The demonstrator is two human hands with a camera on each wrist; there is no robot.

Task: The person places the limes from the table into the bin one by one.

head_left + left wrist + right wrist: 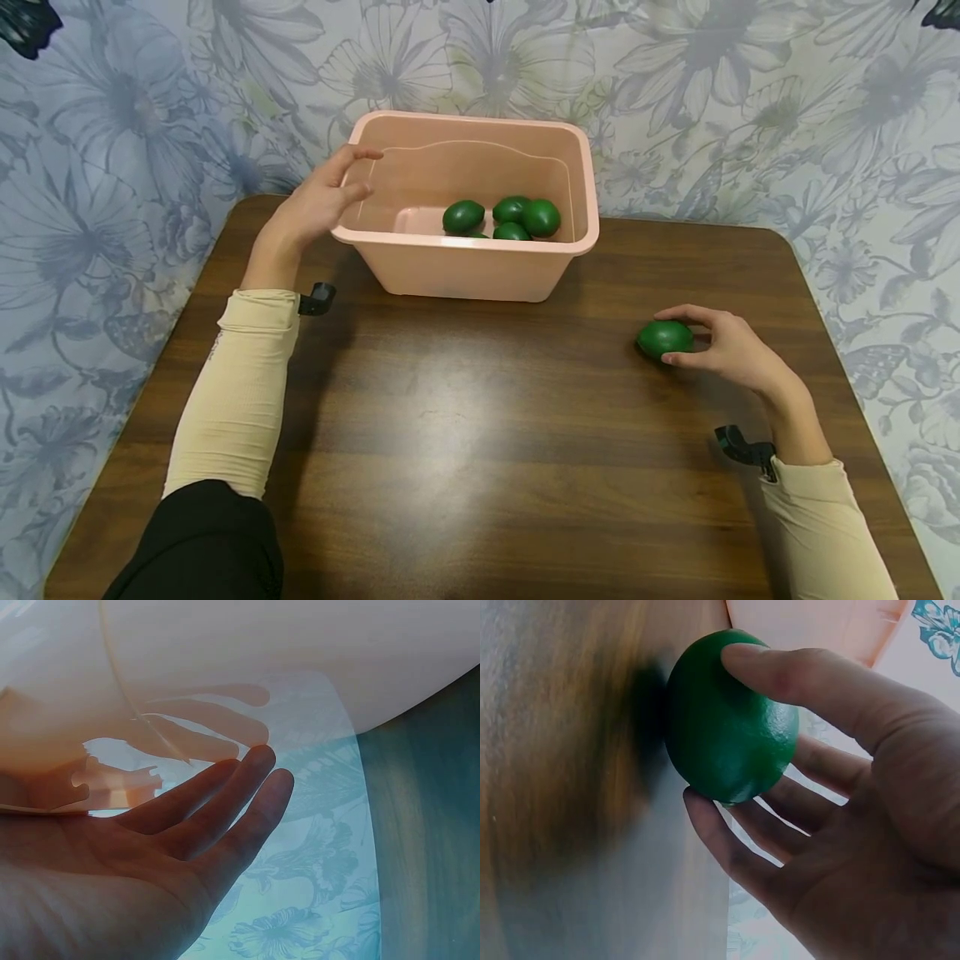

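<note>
On the right side of the table, my right hand (723, 346) pinches a smooth green lime (664, 339) between thumb and fingers. The right wrist view shows the thumb lying across the lime (731, 720), with fingers on its other side. My left hand (322, 196) is at the left end of a pink plastic bin (457, 271), thumb and index finger reaching over the rim. In the left wrist view, the other fingers (247, 802) extend loosely beside the bin's glossy outer wall. Several green limes (540, 218) lie inside the bin, some partly hidden by its front wall.
The brown wooden table (450, 433) has rounded far corners, and the bin stands at its far edge. Behind it is a wall covering with a grey-blue flower pattern (697, 108). Dark objects (30, 25) show in the upper corners of the head view.
</note>
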